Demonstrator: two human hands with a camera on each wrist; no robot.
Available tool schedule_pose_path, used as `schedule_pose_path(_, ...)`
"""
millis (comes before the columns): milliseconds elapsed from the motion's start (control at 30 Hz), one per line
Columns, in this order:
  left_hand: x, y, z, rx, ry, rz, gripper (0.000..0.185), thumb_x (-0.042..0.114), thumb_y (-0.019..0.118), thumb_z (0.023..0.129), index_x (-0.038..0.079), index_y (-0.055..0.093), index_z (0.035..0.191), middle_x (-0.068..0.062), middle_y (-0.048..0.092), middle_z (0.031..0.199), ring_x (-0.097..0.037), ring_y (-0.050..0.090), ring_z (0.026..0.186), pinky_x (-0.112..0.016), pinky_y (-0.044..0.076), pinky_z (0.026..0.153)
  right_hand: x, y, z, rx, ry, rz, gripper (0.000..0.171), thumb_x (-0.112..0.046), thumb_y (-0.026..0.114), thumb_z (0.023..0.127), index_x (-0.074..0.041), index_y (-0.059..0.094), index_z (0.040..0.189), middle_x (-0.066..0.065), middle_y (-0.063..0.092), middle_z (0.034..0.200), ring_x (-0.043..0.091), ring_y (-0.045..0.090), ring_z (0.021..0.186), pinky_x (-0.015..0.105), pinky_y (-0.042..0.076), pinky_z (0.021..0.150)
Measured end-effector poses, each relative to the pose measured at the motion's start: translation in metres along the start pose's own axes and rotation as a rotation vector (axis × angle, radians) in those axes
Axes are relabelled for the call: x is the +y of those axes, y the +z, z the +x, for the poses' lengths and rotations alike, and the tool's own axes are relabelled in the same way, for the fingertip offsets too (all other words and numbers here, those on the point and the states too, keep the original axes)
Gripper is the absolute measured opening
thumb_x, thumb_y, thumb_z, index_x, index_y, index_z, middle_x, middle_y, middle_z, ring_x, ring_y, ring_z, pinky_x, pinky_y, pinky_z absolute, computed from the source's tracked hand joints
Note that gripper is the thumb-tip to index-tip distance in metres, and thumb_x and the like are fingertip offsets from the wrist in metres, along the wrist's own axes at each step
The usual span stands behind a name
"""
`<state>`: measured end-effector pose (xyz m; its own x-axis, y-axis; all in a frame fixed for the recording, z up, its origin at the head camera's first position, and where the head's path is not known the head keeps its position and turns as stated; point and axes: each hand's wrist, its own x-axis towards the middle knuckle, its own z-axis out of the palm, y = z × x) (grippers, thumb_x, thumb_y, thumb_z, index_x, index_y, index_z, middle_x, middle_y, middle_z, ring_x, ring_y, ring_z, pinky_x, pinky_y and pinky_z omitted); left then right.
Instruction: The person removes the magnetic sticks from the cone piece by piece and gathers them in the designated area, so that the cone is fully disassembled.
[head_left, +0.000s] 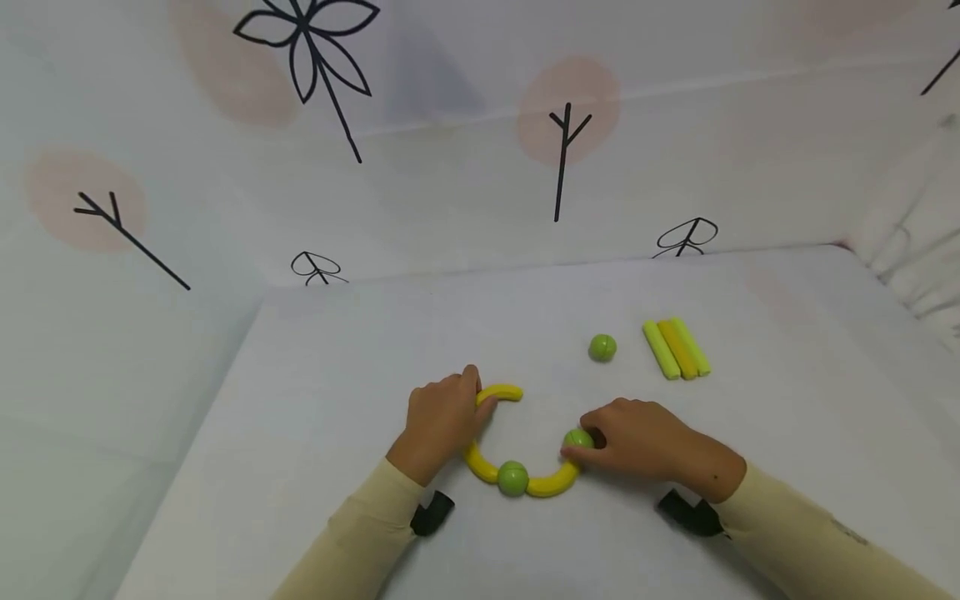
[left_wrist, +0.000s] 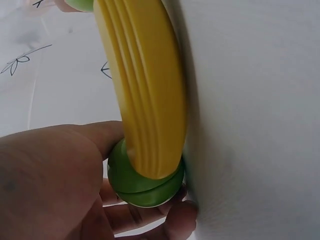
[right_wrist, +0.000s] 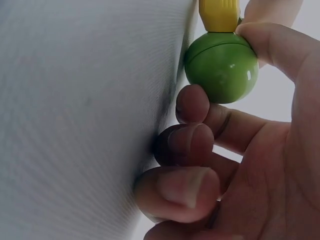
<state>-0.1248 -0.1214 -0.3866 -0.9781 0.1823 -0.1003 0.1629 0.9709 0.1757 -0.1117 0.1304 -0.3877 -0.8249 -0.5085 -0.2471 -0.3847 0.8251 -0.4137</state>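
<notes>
Curved yellow pieces and green balls form an open arc on the white surface. My left hand (head_left: 444, 421) grips the arc's left side, its fingers round a green ball (left_wrist: 142, 185) that the hand hides from the head view. One curved yellow piece (head_left: 504, 392) sticks out beyond those fingers; another yellow piece (head_left: 480, 465) runs down to a green ball (head_left: 513, 478) at the bottom. From there a third yellow piece (head_left: 552, 483) reaches the right end, where my right hand (head_left: 641, 439) pinches a green ball (head_left: 577, 441) between thumb and fingers. In the right wrist view, that ball touches the yellow piece (right_wrist: 219, 15).
A loose green ball (head_left: 602, 347) lies behind my right hand. To its right, straight yellow-green sticks (head_left: 661, 350) lie side by side with a darker yellow stick (head_left: 677, 349) between them. A patterned white cloth wall (head_left: 465, 200) stands along the back.
</notes>
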Motion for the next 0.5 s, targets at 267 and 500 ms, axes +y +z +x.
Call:
schedule_pose_path(267, 0.0013, -0.0019, -0.0005, -0.045, 0.002, -0.060, 0.026, 0.035, 0.065, 0.093, 0.013, 0.057, 0.105, 0.001, 0.054, 0.073, -0.016, 0.047, 0.054, -0.029, 0.036, 0.052, 0.0006, 0.0000, -0.0006, -0.003, 0.012, 0.026, 0.045, -0.058, 0.065, 0.089, -0.021, 0.053, 0.067, -0.009, 0.039, 0.059, 0.007, 0.041, 0.057, 0.024, 0.029, 0.053)
schedule_pose_path(500, 0.0016, -0.0061, -0.0039, -0.125, 0.027, -0.122, 0.039, 0.023, 0.063, 0.083, 0.013, 0.054, 0.120, -0.002, 0.056, 0.089, -0.019, 0.046, 0.057, -0.031, 0.037, 0.052, -0.0006, -0.0018, -0.0002, -0.032, 0.039, 0.044, 0.045, -0.059, 0.064, 0.090, -0.020, 0.054, 0.069, -0.008, 0.038, 0.060, 0.008, 0.041, 0.058, 0.024, 0.029, 0.053)
